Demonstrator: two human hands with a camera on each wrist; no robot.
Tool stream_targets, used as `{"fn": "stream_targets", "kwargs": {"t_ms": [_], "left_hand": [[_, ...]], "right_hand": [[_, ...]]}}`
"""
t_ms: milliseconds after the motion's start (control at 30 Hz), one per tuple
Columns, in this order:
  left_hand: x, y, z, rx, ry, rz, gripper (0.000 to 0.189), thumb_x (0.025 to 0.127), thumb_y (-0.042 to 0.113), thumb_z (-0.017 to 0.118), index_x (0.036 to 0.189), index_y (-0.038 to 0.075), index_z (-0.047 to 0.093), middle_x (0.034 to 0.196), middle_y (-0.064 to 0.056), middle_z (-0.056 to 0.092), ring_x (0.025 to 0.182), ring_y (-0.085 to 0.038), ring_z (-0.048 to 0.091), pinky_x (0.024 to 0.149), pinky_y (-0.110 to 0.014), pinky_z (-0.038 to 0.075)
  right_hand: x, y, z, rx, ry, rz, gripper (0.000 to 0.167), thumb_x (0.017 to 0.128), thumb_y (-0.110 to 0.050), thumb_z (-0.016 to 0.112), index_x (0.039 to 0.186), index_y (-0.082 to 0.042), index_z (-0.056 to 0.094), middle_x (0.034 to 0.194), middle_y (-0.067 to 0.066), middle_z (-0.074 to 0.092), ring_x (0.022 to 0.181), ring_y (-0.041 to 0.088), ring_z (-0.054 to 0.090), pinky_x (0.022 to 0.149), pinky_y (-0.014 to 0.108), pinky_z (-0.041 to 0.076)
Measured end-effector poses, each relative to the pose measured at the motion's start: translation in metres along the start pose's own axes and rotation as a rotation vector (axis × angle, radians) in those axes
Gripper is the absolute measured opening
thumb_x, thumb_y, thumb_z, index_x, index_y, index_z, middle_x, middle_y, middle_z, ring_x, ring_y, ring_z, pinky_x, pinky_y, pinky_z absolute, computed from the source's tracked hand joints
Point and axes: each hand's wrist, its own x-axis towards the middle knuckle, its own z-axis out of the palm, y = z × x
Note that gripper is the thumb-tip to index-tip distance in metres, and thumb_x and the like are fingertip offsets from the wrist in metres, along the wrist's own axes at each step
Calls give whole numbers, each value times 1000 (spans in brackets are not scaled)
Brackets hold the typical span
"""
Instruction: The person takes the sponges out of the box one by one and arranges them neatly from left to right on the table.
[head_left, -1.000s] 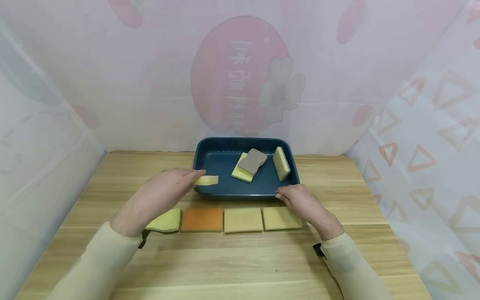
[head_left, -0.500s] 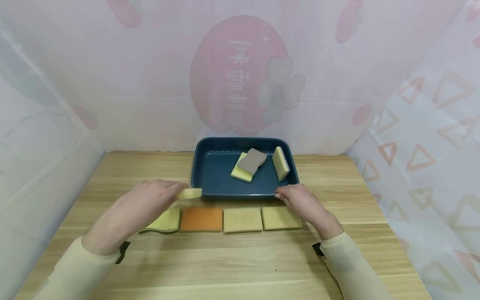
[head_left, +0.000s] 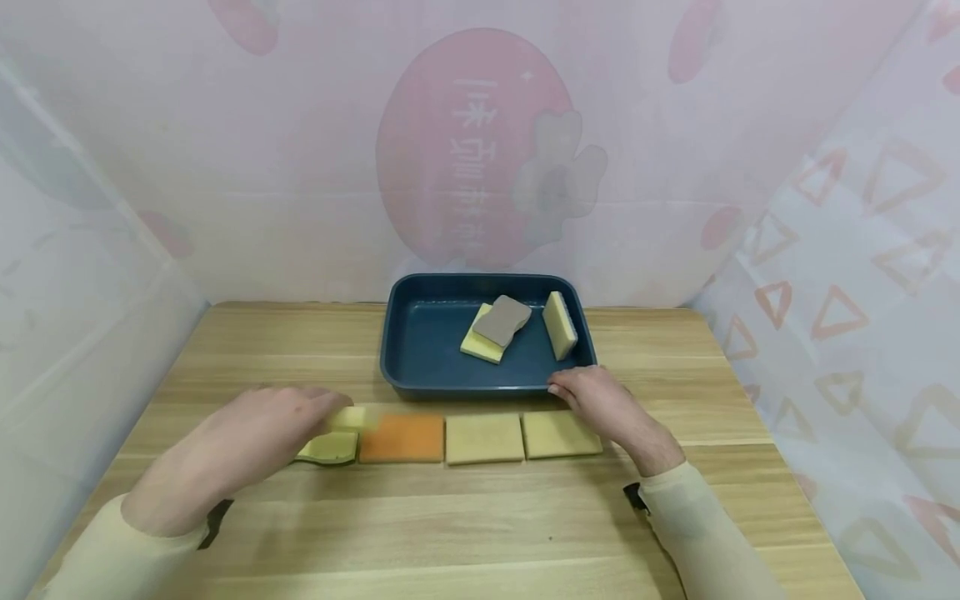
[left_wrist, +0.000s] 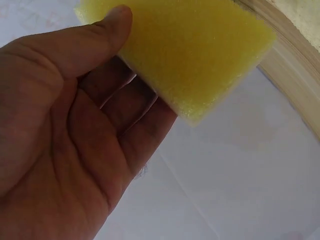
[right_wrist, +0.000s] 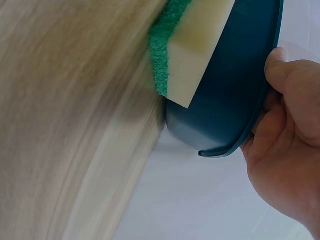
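Left hand (head_left: pixel 251 433) pinches a yellow sponge (left_wrist: pixel 200 50), right hand (head_left: pixel 606 410) grips the tray (head_left: pixel 465 389); best lower the sponge flat

Extends beneath left hand (head_left: pixel 258 429) and right hand (head_left: pixel 602 406) as wood-grain table (head_left: pixel 420 533); bears blue tray (head_left: pixel 427 337) against right hand and, rowed from left hand to right hand, wavy yellow-green sponge (head_left: pixel 332 447), orange sponge (head_left: pixel 412 440), two pale yellow sponges (head_left: pixel 483 439) (head_left: pixel 561 435)

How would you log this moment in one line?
left hand: pinches yellow sponge | right hand: grips dark blue tray | in tray: three sponges | row before tray: four sponges
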Motion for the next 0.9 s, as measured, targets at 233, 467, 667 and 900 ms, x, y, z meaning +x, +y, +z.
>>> {"fn": "stream_targets", "kwargs": {"t_ms": [233,467,667,900], "left_hand": [[-7,-5,3,-42,-120,-25,33,102,1,85,106,32,73,91,19,67,77,-2,54,66,-30,53],[-13,-9,14,-124,-217,5,38,100,1,85,95,32,63,82,18,55,74,-3,47,65,-26,44],[-16,-16,20,-223,-313,-10,37,103,3,83,91,29,60,79,16,47,73,-3,44,66,-25,41],[-14,-22,30,-263,-426,-95,28,105,3,80,94,25,67,80,11,53,76,-8,50,69,-27,45]], "right_hand": [[0,0,0,7,-1,-1,17,117,-13,71,115,-7,87,107,8,89,95,23,85,90,47,72],[0,0,0,12,-2,-3,17,117,-12,71,116,-5,87,108,9,89,97,24,86,91,48,72],[0,1,0,4,1,-7,17,117,-13,72,116,-5,87,108,9,89,97,24,86,92,48,73],[0,0,0,1,5,-11,16,117,-12,72,114,-5,87,106,9,89,95,24,85,91,48,72]]}}
